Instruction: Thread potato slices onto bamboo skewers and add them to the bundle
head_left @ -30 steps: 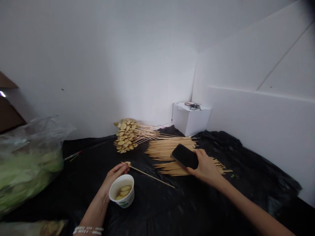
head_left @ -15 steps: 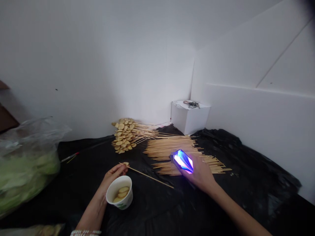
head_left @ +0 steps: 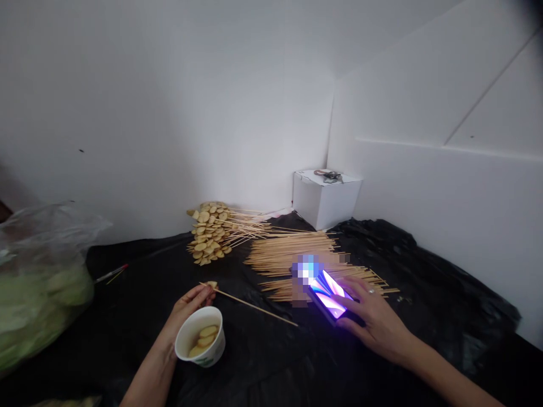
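My left hand [head_left: 190, 302] pinches a long bamboo skewer [head_left: 254, 308] with a pale potato slice [head_left: 211, 285] at its tip. A white paper cup [head_left: 199, 337] holding pale slices in liquid sits right against that hand; whether the hand holds it is unclear. My right hand [head_left: 375, 328] grips a smartphone [head_left: 328, 299] with a lit screen, lying on the edge of a heap of loose bamboo skewers [head_left: 288, 260]. Farther back, a pile of finished skewers threaded with potato slices [head_left: 210, 233] lies near the wall.
A black plastic sheet [head_left: 424, 254] covers the work surface, meeting white walls at the back and right. A clear bag of pale green contents [head_left: 42, 288] sits at the left. A white box [head_left: 324, 199] with a small dark item stands in the corner.
The phone's screen lit up, and the phone turned and shifted down and right under my right hand. The whole scene drifted left and up in view as my head moved.
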Demonstrator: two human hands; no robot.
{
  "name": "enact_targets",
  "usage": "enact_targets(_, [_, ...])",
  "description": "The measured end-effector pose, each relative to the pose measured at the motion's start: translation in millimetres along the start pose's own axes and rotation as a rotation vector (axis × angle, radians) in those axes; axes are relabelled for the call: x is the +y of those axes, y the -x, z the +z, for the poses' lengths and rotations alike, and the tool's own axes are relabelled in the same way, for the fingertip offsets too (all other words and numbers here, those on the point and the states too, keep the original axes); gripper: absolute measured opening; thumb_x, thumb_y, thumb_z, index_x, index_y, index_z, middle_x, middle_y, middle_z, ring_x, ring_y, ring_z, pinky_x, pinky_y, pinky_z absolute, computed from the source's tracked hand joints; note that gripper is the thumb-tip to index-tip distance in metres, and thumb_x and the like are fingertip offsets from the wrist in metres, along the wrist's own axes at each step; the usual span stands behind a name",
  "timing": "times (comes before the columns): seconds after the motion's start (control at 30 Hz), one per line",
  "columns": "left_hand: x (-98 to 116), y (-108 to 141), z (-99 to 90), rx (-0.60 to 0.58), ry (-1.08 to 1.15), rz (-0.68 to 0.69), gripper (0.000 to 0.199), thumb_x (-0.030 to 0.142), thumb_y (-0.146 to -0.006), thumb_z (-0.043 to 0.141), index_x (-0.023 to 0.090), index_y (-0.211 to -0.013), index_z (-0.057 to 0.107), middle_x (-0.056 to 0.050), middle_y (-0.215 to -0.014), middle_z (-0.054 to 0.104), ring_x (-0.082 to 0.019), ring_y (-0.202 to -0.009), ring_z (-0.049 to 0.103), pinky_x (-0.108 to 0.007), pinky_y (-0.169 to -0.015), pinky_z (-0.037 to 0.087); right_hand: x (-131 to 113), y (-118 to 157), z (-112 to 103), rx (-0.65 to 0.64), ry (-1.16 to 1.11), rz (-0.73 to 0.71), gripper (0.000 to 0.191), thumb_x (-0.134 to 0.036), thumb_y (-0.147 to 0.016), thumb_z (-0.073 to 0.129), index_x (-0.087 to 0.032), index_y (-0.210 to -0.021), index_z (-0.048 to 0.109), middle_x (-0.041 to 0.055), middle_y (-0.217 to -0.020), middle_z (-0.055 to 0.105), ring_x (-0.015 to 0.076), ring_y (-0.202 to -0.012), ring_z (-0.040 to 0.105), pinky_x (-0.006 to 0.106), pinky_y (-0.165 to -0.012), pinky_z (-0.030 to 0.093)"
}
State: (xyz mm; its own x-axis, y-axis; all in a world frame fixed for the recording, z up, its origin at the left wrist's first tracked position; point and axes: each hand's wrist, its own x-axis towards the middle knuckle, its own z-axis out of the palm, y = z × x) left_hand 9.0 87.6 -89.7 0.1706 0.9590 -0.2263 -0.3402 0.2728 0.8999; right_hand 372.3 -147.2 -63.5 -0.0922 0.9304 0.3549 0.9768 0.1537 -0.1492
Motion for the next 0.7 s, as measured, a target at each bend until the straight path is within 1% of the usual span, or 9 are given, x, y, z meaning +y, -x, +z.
enact_targets(0.13, [0.5,0.4,1.5,0.021,-0.001,-0.001,0.022,0.010,-0.061,0.079,0.014,-0.081,0.070,-0.004,-0.073,0.072,-0.010,-0.056,0.065,-0.013,-0.050,0.051,2.7,-12.4,6.6,0.022,0.049,-0.070,0.042,-0.046,-0.088,0.049,-0.031,-0.127,0.054,0.0079,-0.132,0.050,0.0293,-0.122,0.042,0.050,-0.095,0.040])
enact_targets(0.2, [0.7,0.7,1.5,0.011,0.002,-0.001,0.023,0.012,-0.061,0.079,0.014,-0.081,0.070,-0.003,-0.073,0.071,-0.009,-0.056,0.065,-0.013,-0.049,0.051,7.6,-29.4,11.3,0.037,0.053,-0.101,0.039,-0.045,-0.089,0.047,-0.030,-0.123,0.057,0.0085,-0.130,0.052,0.0291,-0.120,0.043,0.049,-0.094,0.041])
enact_targets(0.27, [0.3,0.7,0.4,-0.013,0.000,-0.006,0.023,0.014,-0.060,0.080,0.014,-0.081,0.070,-0.003,-0.071,0.071,-0.009,-0.055,0.064,-0.012,-0.048,0.050,13.5,-52.6,16.2,0.053,0.039,-0.113,0.036,-0.045,-0.091,0.045,-0.028,-0.118,0.061,0.0095,-0.127,0.054,0.0286,-0.118,0.045,0.049,-0.094,0.041])
enact_targets(0.33, [-0.3,0.4,-1.5,-0.028,-0.007,-0.011,0.024,0.016,-0.060,0.081,0.014,-0.082,0.070,-0.003,-0.072,0.071,-0.009,-0.055,0.064,-0.012,-0.048,0.050,19.8,-76.4,20.1,0.062,-0.001,-0.087,0.037,-0.045,-0.092,0.043,-0.027,-0.116,0.063,0.0096,-0.122,0.057,0.0269,-0.115,0.048,0.047,-0.094,0.041])
enact_targets(0.43, [-1.2,-0.1,-4.0,-0.028,-0.002,0.000,0.025,0.016,-0.061,0.080,0.014,-0.084,0.071,-0.004,-0.076,0.072,-0.009,-0.059,0.065,-0.012,-0.051,0.051,29.3,-97.4,21.7,0.132,-0.080,-0.037,0.040,-0.044,-0.093,0.040,-0.025,-0.124,0.057,0.0094,-0.118,0.059,0.0247,-0.110,0.051,0.046,-0.094,0.043])
enact_targets(0.47, [-1.4,-0.3,-4.3,-0.026,0.000,-0.001,0.025,0.016,-0.061,0.080,0.014,-0.084,0.071,-0.004,-0.077,0.072,-0.009,-0.060,0.065,-0.012,-0.052,0.051,32.3,-98.0,21.1,0.159,-0.108,-0.022,0.040,-0.044,-0.093,0.040,-0.025,-0.125,0.056,0.0088,-0.118,0.060,0.0240,-0.110,0.051,0.046,-0.094,0.043])
enact_targets(0.53, [-1.4,-0.8,-4.0,-0.015,0.003,-0.003,0.023,0.015,-0.062,0.079,0.014,-0.084,0.071,-0.004,-0.076,0.072,-0.009,-0.060,0.065,-0.012,-0.053,0.051,37.6,-89.6,18.9,0.209,-0.152,0.009,0.038,-0.042,-0.093,0.040,-0.027,-0.122,0.058,0.0071,-0.118,0.060,0.0228,-0.112,0.050,0.045,-0.096,0.042])
enact_targets(0.63, [-0.2,-0.6,-1.2,0.023,-0.005,-0.009,0.020,0.011,-0.063,0.078,0.014,-0.082,0.071,-0.004,-0.073,0.072,-0.009,-0.057,0.065,-0.012,-0.050,0.051,42.0,-61.8,15.7,0.243,-0.168,0.033,0.035,-0.040,-0.093,0.041,-0.030,-0.121,0.059,0.0050,-0.118,0.060,0.0230,-0.113,0.050,0.045,-0.097,0.042])
enact_targets(0.7, [1.2,0.1,1.4,0.036,-0.016,-0.010,0.019,0.008,-0.065,0.075,0.013,-0.082,0.071,-0.004,-0.073,0.072,-0.009,-0.057,0.065,-0.012,-0.050,0.051,41.5,-42.0,14.7,0.252,-0.148,0.031,0.036,-0.039,-0.093,0.041,-0.030,-0.122,0.059,0.0055,-0.119,0.059,0.0245,-0.113,0.050,0.046,-0.095,0.043])
